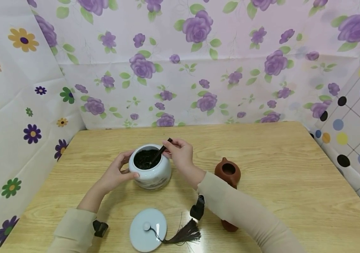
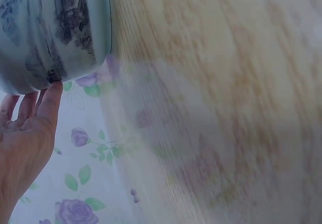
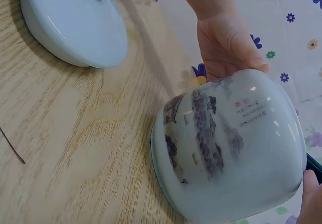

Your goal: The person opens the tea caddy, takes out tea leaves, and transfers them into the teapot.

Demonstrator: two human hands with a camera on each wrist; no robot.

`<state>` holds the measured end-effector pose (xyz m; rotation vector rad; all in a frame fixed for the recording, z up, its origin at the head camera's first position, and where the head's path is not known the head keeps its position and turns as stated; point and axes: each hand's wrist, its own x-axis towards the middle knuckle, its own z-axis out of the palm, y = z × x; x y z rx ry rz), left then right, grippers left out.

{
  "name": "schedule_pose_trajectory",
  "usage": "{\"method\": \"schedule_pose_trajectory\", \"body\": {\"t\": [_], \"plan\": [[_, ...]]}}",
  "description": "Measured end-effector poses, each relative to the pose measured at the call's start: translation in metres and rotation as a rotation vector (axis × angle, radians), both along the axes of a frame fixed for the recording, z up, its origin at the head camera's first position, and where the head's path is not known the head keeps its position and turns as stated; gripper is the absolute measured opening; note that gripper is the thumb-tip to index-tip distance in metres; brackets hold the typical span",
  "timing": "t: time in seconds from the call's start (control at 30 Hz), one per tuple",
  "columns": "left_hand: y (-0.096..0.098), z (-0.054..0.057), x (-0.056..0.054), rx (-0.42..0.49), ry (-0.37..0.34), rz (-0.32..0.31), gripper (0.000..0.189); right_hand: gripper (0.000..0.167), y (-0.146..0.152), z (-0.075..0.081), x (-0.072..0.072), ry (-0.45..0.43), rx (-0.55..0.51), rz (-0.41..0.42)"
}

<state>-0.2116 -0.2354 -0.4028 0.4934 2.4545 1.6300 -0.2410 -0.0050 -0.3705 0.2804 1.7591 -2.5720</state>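
Note:
A white porcelain jar [image 1: 153,178] with a painted dark landscape stands near the middle of the table, dark tea leaves [image 1: 142,158] inside it. My left hand [image 1: 121,172] holds it from the left, thumb at the front by the rim and fingers around the far side. In the left wrist view the fingertips [image 2: 54,87] press against the jar wall. My right hand [image 1: 181,156] pinches the upper end of a dark tea scoop [image 1: 161,151] at the jar's right rim. The scoop slants down into the mouth, its tip among the leaves.
The jar's pale round lid [image 1: 140,235] lies in front, a dark tassel [image 1: 186,233] tied to its knob. A lidless reddish-brown clay teapot [image 1: 235,172] stands to the right. Past the right sleeve shows another clay piece [image 1: 229,226], partly hidden. Floral cloth [image 1: 173,80] hangs behind the table.

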Motion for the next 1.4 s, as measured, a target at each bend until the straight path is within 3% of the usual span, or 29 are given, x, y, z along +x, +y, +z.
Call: {"method": "schedule_pose_trajectory", "body": {"t": [0.6,1.4], "plan": [[0.0,0.0,0.001,-0.001,-0.005,-0.005,0.078,0.015,0.005,0.0,0.0,0.001,-0.026,-0.053],[0.001,0.002,0.002,-0.005,0.003,0.002,0.076,0.017,0.012,0.0,-0.001,0.035,-0.031,-0.055]]}}
